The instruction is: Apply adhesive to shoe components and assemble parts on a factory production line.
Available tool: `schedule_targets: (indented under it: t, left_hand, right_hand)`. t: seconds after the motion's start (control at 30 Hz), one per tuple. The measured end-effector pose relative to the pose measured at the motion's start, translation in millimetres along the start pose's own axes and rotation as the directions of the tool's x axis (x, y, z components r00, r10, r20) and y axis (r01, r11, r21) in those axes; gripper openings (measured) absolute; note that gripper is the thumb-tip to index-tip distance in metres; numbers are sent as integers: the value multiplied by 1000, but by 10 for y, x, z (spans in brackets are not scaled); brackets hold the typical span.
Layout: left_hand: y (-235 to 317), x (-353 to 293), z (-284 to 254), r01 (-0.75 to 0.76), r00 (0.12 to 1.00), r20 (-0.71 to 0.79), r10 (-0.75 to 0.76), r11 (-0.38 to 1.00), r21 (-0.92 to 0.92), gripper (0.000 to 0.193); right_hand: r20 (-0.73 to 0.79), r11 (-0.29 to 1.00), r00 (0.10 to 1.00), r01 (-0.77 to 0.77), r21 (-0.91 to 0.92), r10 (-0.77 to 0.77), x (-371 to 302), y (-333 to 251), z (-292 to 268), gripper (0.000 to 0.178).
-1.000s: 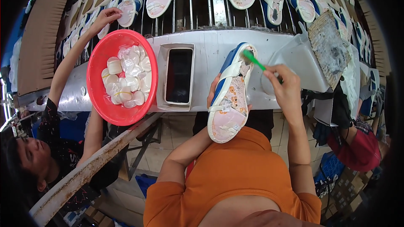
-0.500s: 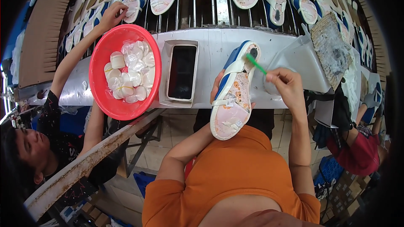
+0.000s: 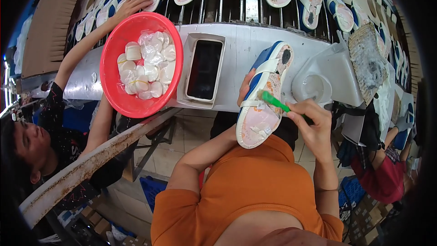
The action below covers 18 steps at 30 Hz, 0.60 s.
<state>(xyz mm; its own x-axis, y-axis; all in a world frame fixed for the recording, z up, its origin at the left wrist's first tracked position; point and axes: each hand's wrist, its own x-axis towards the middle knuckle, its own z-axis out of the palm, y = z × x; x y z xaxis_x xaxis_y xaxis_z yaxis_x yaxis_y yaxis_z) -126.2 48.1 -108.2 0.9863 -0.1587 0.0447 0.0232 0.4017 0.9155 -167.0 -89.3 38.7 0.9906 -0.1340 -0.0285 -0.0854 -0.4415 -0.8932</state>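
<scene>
A white-and-blue sandal (image 3: 260, 119) with a patterned pinkish footbed is held toe-down over the table's near edge. My left hand (image 3: 246, 87) grips it from its left side and from beneath, most of the fingers hidden behind it. Pinched in my right hand (image 3: 314, 117) is a small green-handled brush (image 3: 275, 102), its tip at the sandal's strap, around mid-length. A dark patch marks the heel end. Just right of the sandal stands a cut-open translucent plastic jug (image 3: 334, 70) with a round hollow in it.
Left on the table are a red basin (image 3: 108, 70) of round white pads and a phone (image 3: 205, 69) in a white box. Beyond runs a roller conveyor (image 3: 251, 0) carrying sandals. A co-worker's hand (image 3: 136, 5) reaches there. A crusted cardboard piece (image 3: 366, 61) leans against the jug.
The brush has moved from the sandal's heel down to its middle strap. My view has shifted slightly. The co-worker's hand now lies flatter and farther along on a sandal.
</scene>
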Motion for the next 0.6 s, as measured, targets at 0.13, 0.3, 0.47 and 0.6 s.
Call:
schedule_targets:
  t: [0.13,0.3,0.47,0.6]
  left_hand:
    - [-47,-78,-56,116,993,37,-113,989,-92,53]
    - [148,12,38,-181,972,162,167,981,73,83]
    - [69,-32,-38,-133,974,195,112,986,98,104]
    - [-113,-101,-129,6,988,156,9,995,-100,79]
  right_hand:
    - [45,979,995,96,-180,-89,-72,-137,6,14]
    - [-59,989,995,-83,-123,76,120,91,-86,13]
    - [-150,983,985,-106,-153,83,125,171,-62,13]
    - [-107,986,994,-9,-164,-8,5,30,-17,14]
